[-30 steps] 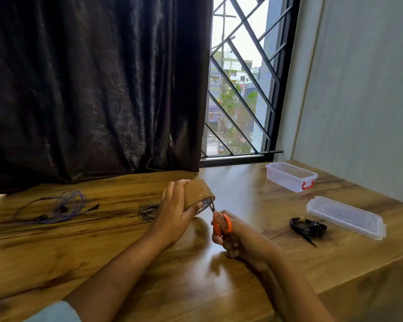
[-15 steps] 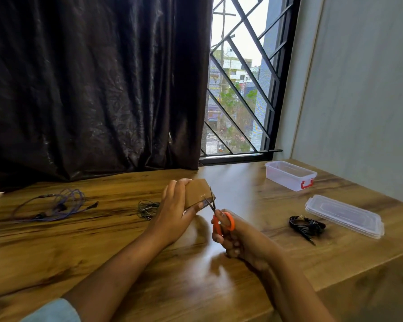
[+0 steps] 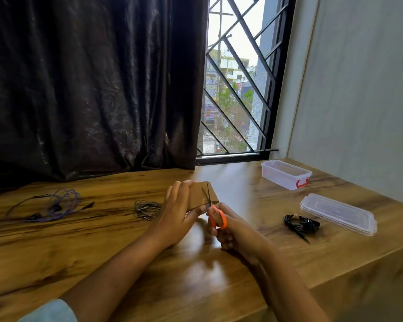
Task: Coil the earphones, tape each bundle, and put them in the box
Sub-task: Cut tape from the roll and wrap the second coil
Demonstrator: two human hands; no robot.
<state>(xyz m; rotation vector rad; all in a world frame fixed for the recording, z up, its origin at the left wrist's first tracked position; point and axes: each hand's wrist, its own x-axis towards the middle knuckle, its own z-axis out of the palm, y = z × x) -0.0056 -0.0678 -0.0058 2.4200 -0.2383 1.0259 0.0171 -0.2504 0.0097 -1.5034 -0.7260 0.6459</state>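
Lying coiled on the table (image 3: 102,252) just beside the left hand (image 3: 179,210), the grey earphones (image 3: 147,209) appear untaped. The brown tape roll (image 3: 201,194) is gripped by that hand. The orange scissors (image 3: 218,219), clasped in the right hand (image 3: 230,231), have been raised since a second ago, with the blades now across the roll (a strip seems about to be cut). The box (image 3: 285,174) stands open, far right.
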